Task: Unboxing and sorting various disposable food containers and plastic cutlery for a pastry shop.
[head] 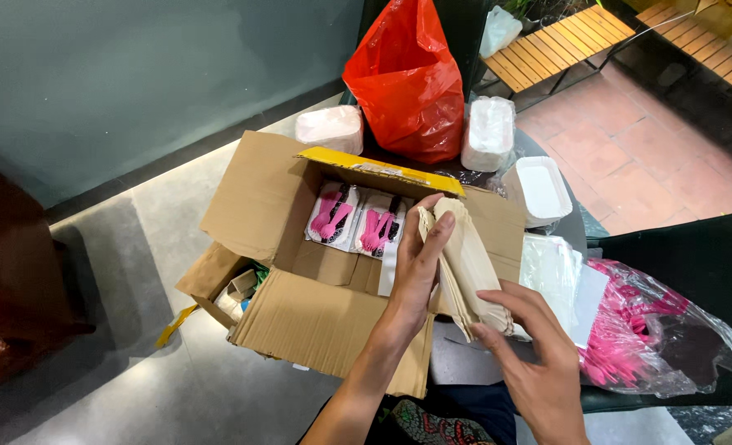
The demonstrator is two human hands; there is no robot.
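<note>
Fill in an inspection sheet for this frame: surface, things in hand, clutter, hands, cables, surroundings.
Surface: dark round table, mostly covered; grey floor below.
Things in hand: stack of tan paper bags, held upright over the open cardboard box; packs of pink cutlery lie inside the box.
Clutter: red plastic bag, wrapped stacks of white foam trays, clear bag of pink cutlery.
Hands: left hand flat against the front of the stack; right hand gripping its lower edge.
Cables: nothing seen.
Surroundings: grey wall, brown seat at left, wooden slatted bench, red tiled floor.
</note>
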